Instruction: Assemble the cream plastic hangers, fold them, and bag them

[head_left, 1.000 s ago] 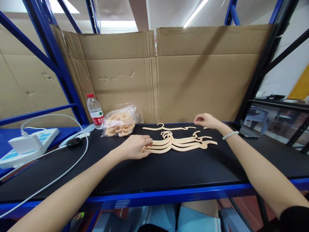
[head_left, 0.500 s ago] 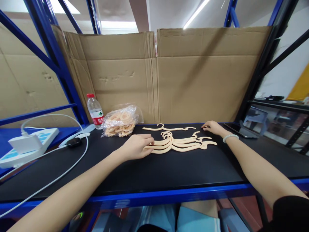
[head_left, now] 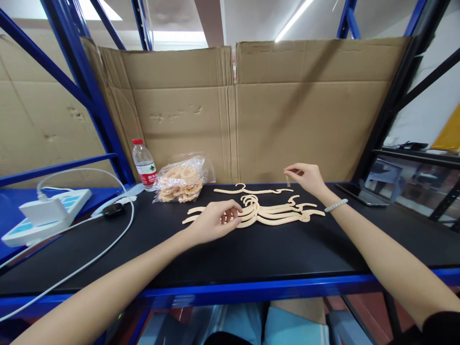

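Note:
Several cream hangers (head_left: 278, 215) lie overlapped on the black table surface. My left hand (head_left: 215, 220) rests over their left arms, fingers apart and curved, with nothing visibly gripped. Behind the stack lies a single hanger (head_left: 233, 191), flat near the cardboard. My right hand (head_left: 305, 178), with a beaded bracelet at the wrist, is raised above the table to the right of that hanger. Its thumb and fingertips pinch a small thin piece (head_left: 288, 181) that hangs down; what it is cannot be made out.
At the back left stand a red-capped water bottle (head_left: 144, 165) and a clear bag of cream pieces (head_left: 183, 179). A power strip (head_left: 46, 215) with white cables is at the left. A dark tablet-like device (head_left: 361, 195) lies at the back right.
My right hand has lifted from the table and moved left, now with a small piece in its fingertips. My left hand has shifted slightly right and its fingers have loosened from the hangers.

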Demonstrator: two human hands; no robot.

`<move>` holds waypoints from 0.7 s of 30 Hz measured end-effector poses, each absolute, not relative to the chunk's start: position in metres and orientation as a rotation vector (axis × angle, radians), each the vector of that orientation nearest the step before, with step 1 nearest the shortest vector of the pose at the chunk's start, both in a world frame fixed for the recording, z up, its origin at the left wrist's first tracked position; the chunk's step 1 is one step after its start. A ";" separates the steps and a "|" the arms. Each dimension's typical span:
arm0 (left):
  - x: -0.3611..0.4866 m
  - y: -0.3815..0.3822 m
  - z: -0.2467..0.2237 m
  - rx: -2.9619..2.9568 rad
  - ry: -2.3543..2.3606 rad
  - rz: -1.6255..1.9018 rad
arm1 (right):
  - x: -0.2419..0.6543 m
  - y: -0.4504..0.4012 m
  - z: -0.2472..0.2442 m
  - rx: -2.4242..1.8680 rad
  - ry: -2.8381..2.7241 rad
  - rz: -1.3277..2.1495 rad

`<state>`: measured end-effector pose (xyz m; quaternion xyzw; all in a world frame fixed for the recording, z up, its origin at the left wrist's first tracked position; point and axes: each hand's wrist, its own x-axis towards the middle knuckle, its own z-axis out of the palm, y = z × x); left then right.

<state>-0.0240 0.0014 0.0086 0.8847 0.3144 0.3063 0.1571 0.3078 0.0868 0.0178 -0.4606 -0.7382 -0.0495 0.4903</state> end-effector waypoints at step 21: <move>-0.011 0.003 0.000 1.386 0.850 1.307 | 0.259 0.095 -0.006 -1.104 -2.077 0.219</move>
